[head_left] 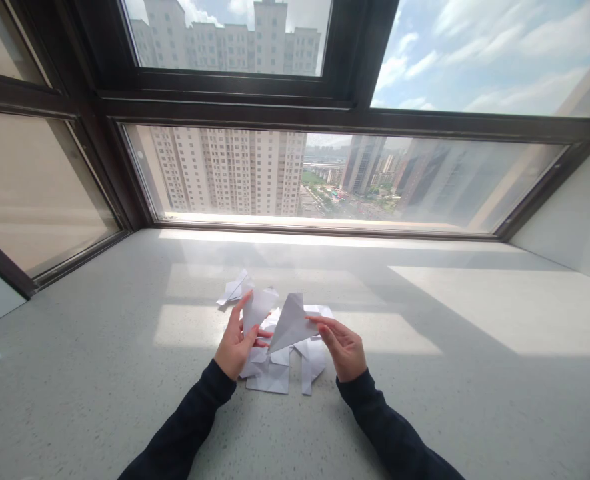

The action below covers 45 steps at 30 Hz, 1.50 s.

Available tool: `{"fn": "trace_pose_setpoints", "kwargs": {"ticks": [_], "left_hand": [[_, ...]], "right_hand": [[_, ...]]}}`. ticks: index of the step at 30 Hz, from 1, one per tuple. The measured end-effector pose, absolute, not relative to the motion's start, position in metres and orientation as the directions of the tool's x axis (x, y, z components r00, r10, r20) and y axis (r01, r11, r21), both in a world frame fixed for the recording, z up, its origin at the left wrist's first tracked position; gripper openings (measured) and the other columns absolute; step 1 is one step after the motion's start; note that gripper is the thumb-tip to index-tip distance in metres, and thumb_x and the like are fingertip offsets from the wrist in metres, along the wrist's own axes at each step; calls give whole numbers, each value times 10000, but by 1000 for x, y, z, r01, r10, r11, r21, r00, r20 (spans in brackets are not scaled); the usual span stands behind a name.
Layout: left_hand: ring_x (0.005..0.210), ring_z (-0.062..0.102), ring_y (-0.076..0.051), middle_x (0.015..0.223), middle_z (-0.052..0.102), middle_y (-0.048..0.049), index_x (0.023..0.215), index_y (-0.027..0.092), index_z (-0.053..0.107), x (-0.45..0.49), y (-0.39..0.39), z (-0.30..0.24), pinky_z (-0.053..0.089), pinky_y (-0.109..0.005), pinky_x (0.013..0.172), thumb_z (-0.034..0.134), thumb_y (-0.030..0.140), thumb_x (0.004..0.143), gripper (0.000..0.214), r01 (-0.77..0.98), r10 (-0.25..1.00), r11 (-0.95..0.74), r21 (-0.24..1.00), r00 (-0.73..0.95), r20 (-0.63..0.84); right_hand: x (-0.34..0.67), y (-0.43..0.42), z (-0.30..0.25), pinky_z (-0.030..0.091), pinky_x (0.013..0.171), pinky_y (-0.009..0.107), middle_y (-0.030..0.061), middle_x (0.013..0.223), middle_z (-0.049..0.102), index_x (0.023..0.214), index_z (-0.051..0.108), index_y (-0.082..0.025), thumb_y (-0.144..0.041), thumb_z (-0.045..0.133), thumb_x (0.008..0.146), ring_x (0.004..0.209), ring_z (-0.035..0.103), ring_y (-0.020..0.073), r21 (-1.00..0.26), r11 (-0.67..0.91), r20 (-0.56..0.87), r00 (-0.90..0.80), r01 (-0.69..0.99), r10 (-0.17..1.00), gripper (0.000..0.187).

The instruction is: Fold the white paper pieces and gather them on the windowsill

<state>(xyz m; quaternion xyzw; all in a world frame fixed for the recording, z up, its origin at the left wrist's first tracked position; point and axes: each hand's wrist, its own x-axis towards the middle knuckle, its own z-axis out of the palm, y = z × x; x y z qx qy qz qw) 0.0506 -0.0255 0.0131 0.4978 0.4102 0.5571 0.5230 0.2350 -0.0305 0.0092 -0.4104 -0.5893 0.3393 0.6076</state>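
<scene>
Windowsill (485,393) below, right hand (345,350) in pinch

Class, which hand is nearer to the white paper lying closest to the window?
Left. The left hand is just on the near side of that white paper; the right hand is farther off, to its right, across the paper pile.

Probably a high-floor home: a broad speckled windowsill (475,427) below dark window frames (325,117), residential towers (235,170) outside.

Paper pieces (279,357) on sill (449,400), before window (345,180).
</scene>
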Motion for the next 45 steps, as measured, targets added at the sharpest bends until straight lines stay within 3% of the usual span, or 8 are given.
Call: {"fn": "trace_pose_setpoints", "kwargs": {"ticks": [3, 6, 9, 20, 30, 39, 43, 45], "left_hand": [[607, 582, -147, 754, 600, -9, 1290, 278, 19, 54, -28, 10, 475, -296, 554, 578, 261, 673, 833, -258, 989, -2, 966, 143, 40], [656, 558, -142, 771, 592, -33, 1218, 211, 313, 55, -29, 6, 452, -257, 559, 601, 288, 652, 640, -296, 970, 87, 951, 243, -13], [679, 541, -138, 795, 595, -58, 974, 146, 561, 55, -28, 4, 420, -211, 539, 608, 329, 638, 386, -281, 946, 121, 952, 324, -25], [752, 624, -208, 897, 627, -86, 987, 172, 530, 63, -41, 18, 483, -311, 639, 529, 423, 707, 375, -320, 873, 388, 864, 429, -233], [860, 603, -203, 940, 630, -83, 1053, 176, 491, 71, -44, 16, 468, -278, 739, 590, 360, 684, 425, -335, 878, 377, 864, 427, -217], [949, 557, -223, 984, 618, -67, 1034, 182, 510, 70, -45, 16, 381, -379, 880, 582, 349, 684, 395, -304, 891, 313, 900, 421, -168], [986, 533, -221, 1034, 592, -62, 1032, 185, 502, 70, -43, 13, 369, -366, 894, 572, 360, 691, 390, -332, 909, 258, 907, 402, -112], [1011, 514, -221, 1064, 574, -58, 1039, 189, 492, 69, -42, 12, 372, -359, 894, 567, 366, 695, 394, -331, 910, 229, 916, 406, -81]], "right_hand": [[232, -31, 9, 486, 475, 268, 39, 788, 662, 788, 640, -195, -264, 581, 699, 629, 581, 153, -917, 398, 397, 61, -7, 916, 127], [230, -30, 6, 450, 396, 239, 31, 775, 659, 778, 641, -195, -245, 591, 691, 541, 546, 123, -924, 372, 365, 81, -92, 927, 112], [230, -29, 4, 443, 385, 232, 29, 765, 659, 782, 643, -193, -235, 602, 683, 523, 535, 115, -917, 371, 358, 109, -149, 928, 115], [227, -31, -2, 524, 483, 266, 45, 849, 652, 851, 632, -194, -259, 549, 720, 576, 589, 135, -910, 408, 414, 85, 79, 906, 168], [228, -30, -9, 541, 520, 266, 47, 899, 647, 873, 624, -193, -260, 528, 730, 610, 610, 148, -900, 379, 412, 137, 213, 901, 185], [226, -32, -8, 520, 620, 285, 66, 907, 622, 895, 603, -190, -257, 512, 740, 766, 593, 177, -881, 401, 437, 105, 252, 893, 192], [223, -29, -9, 500, 552, 273, 65, 919, 569, 1142, 414, -198, -309, 594, 668, 635, 566, 134, -912, 332, 385, 227, 239, 894, 519], [222, -28, -9, 483, 505, 264, 56, 877, 564, 1147, 392, -184, -352, 614, 641, 570, 543, 121, -953, 250, 282, 199, 170, 939, 577]]}}
